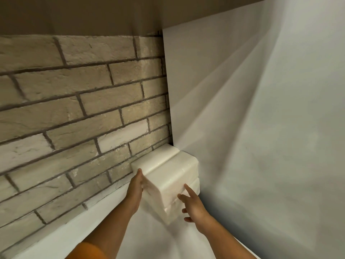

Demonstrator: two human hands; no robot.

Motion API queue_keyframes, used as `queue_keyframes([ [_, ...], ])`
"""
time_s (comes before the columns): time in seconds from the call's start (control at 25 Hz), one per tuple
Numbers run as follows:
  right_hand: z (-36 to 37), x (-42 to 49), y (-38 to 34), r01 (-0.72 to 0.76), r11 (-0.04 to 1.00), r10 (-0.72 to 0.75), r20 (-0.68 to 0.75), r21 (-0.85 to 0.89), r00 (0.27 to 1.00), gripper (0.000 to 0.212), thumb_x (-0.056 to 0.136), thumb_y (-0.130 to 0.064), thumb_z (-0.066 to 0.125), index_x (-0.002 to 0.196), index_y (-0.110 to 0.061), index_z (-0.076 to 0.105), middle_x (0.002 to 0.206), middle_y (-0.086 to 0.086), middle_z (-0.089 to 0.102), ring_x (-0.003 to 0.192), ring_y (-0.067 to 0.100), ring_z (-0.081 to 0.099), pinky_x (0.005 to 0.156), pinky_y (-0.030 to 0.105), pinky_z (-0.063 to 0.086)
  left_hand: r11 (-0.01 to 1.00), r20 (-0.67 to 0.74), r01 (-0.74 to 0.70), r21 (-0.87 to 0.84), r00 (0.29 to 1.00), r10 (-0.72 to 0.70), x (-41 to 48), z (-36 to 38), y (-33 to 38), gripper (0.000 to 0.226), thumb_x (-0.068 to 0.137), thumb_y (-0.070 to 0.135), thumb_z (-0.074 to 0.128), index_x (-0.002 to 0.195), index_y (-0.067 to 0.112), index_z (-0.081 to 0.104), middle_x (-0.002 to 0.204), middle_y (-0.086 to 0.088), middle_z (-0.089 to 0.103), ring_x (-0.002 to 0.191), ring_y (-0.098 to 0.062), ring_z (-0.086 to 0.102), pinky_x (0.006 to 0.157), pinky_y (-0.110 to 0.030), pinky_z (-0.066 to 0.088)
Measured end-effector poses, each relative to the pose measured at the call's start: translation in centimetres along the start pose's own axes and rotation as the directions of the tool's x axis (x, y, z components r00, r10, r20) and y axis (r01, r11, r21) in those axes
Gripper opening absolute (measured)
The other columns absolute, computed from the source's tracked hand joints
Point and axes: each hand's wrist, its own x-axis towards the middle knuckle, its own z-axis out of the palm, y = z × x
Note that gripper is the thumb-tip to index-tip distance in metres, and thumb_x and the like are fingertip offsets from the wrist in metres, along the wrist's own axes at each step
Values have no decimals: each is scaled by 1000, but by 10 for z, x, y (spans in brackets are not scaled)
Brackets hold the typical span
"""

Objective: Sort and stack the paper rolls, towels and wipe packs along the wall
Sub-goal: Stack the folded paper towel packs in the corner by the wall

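Left hand (pixel 136 186) pressed flat against the left side of the stacked white wrapped packs (pixel 171 184) in the corner against the brick wall (pixel 74 109); right hand (pixel 193 204) open, fingers spread, touching their front.

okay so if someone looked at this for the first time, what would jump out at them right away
Probably the stack of white packs tucked into the corner where the brick wall meets the plain white wall. Next, the two bare hands at its near end: the left hand pressed flat on the stack's left side, the right hand open with fingers spread at its right face.
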Motion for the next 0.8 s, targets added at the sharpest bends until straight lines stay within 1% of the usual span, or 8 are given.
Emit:
queue_keyframes([
  [0.08,0,-12,2,18,1000,-18,-6,-1,1000,51,101,-32,56,150,-36,43,121,-2,61,104,25,63,77,34,50,996,30,50,68,998,-52,-14,-7,-2,60,102,51,45,151,17,42,152,-10,48,134,-36,50,113,-50,35],
  [0.16,2,-27,4,45,999,-45,-5,-22,999,45,100,-31,56,145,-32,48,116,-3,64,97,23,65,73,31,50,990,60,62,130,996,-70,-34,-11,-8,52,102,49,49,141,16,53,140,-9,58,121,-34,59,103,-47,44],
  [0.28,9,-55,9,65,998,-65,11,-23,998,29,99,-31,58,128,-29,59,115,0,69,93,21,68,72,30,50,980,120,31,197,991,-56,-70,-22,-30,34,100,40,55,121,16,65,123,-8,69,104,-28,68,90,-42,51],
  [0.4,21,-85,20,83,997,-83,39,0,996,17,98,-30,59,111,-26,69,111,2,74,89,21,69,71,31,50,977,137,0,211,990,-29,-117,-40,-52,22,98,32,59,112,18,70,111,-6,75,99,-27,71,82,-35,54],
  [0.52,42,-115,35,73,997,-74,61,18,995,16,96,-27,61,108,-26,71,108,3,76,88,21,68,72,33,50,988,83,-30,151,996,17,-160,-68,-69,18,97,26,61,107,18,73,100,-1,79,95,-25,73,81,-36,55],
  [0.64,66,-148,59,42,998,-35,160,-38,986,24,89,-33,68,112,-26,72,108,5,77,87,21,70,70,31,52,996,-19,-82,31,996,83,-205,-115,-92,13,93,20,65,102,16,74,95,-6,79,86,-23,74,79,-37,53],
  [0.72,83,-170,80,17,994,9,240,-106,971,38,76,-36,67,112,-25,73,108,7,77,82,19,70,66,30,51,997,-117,-67,-35,991,62,-237,-154,-113,15,86,20,68,97,13,75,92,-10,78,79,-23,71,72,-34,51],
  [0.8,95,-189,103,-6,984,54,267,-177,962,39,74,-37,67,111,-25,73,108,7,77,82,19,69,68,31,51,997,-197,-25,-78,980,9,-267,-190,-137,17,82,21,69,94,12,76,90,-13,77,74,-21,69,68,-33,49],
])
